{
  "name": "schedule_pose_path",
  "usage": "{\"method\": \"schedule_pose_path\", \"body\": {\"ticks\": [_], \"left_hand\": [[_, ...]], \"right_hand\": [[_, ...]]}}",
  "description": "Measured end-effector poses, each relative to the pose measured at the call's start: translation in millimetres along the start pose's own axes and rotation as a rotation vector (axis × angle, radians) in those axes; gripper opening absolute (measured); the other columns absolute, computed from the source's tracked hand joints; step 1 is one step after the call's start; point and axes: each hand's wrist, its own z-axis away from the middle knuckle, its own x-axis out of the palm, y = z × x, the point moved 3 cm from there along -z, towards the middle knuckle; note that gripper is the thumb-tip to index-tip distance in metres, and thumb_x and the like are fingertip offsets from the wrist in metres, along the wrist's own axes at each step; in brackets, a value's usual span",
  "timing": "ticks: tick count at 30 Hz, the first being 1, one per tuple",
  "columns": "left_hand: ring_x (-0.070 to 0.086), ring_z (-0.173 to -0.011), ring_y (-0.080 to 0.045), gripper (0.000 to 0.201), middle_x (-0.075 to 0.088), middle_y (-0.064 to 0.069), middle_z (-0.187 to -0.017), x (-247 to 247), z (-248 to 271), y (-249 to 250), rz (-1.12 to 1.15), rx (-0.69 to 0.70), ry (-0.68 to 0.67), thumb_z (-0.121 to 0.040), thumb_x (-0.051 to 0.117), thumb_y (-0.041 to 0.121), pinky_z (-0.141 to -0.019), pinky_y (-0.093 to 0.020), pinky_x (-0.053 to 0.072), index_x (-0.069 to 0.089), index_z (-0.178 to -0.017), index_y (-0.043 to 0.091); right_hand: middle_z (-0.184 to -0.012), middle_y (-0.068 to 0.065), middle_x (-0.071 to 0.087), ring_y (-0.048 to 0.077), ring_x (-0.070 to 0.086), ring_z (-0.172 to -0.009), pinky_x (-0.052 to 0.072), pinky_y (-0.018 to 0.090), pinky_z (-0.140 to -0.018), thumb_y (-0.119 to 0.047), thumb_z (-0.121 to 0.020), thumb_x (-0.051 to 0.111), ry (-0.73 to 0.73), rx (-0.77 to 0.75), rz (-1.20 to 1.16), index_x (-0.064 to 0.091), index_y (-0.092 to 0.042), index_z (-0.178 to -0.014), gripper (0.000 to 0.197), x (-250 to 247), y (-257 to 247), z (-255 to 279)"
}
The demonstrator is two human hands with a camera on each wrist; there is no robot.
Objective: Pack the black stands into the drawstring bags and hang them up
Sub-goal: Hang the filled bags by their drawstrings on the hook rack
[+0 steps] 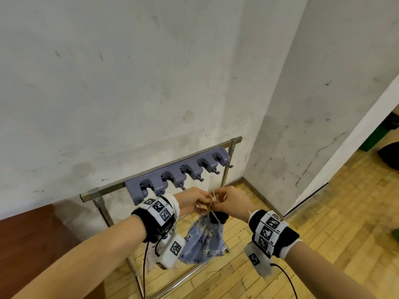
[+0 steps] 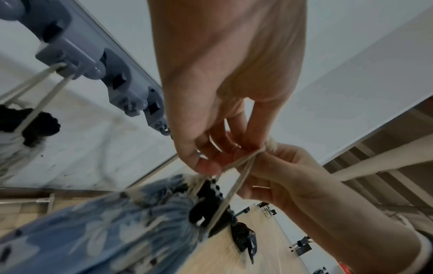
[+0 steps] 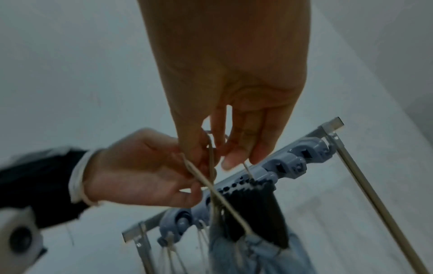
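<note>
Both hands met at lower centre of the head view, just below the hook rail [image 1: 179, 178]. Left hand [image 1: 192, 200] pinched the cords [image 1: 212, 203], fingers curled on them; right hand [image 1: 234, 203] pinched the same cords from the other side. Beneath them hung the blue bag [image 1: 203, 242], its neck gathered, the black stand [image 1: 219, 219] poking out of the top. In the left wrist view another bag [image 2: 14, 140] hung from a hook at the left edge. To do this well, I judged the cords should be spread into an open loop, kept taut, then lifted over a free hook [image 1: 201, 179] before either hand let go. The protruding stand could snag the rail.
</note>
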Motion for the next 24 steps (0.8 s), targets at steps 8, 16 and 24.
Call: {"method": "schedule_pose_path", "body": {"ticks": [8,16,24], "left_hand": [[0.06,-0.069,-0.011,0.025,0.062,-0.006,-0.076,-34,-29,30,-0.171,-0.047,-0.062,-0.091,0.04,-0.001,-0.073,-0.021,0.05,0.06,-0.076,0.002],[0.059,-0.064,-0.008,0.023,0.066,0.004,-0.064,-71,-26,26,-0.207,-0.108,0.106,-0.096,0.046,0.001,-0.063,-0.018,0.048,0.056,-0.076,-0.001],[0.064,-0.07,-0.012,0.019,0.065,-0.008,-0.086,-62,-25,-8,-0.119,-0.228,0.154,-0.096,0.049,0.003,-0.075,-0.028,0.053,0.064,-0.084,0.004]], "right_hand": [[-0.108,0.001,0.058,0.017,0.057,-0.095,0.051,0.031,-0.077,-0.025,-0.069,0.08,-0.229,-0.038,0.063,0.051,-0.014,-0.108,0.05,3,9,-77],[-0.092,0.021,0.071,0.027,0.063,-0.079,0.05,0.044,-0.09,-0.026,-0.08,0.072,-0.483,-0.123,-0.156,0.074,-0.002,-0.094,0.028,15,13,-121],[-0.078,-0.005,0.071,0.004,0.065,-0.072,0.057,0.021,-0.074,-0.015,-0.092,0.06,-0.815,-0.032,-0.033,0.072,-0.01,-0.085,0.015,21,18,-135]]}}
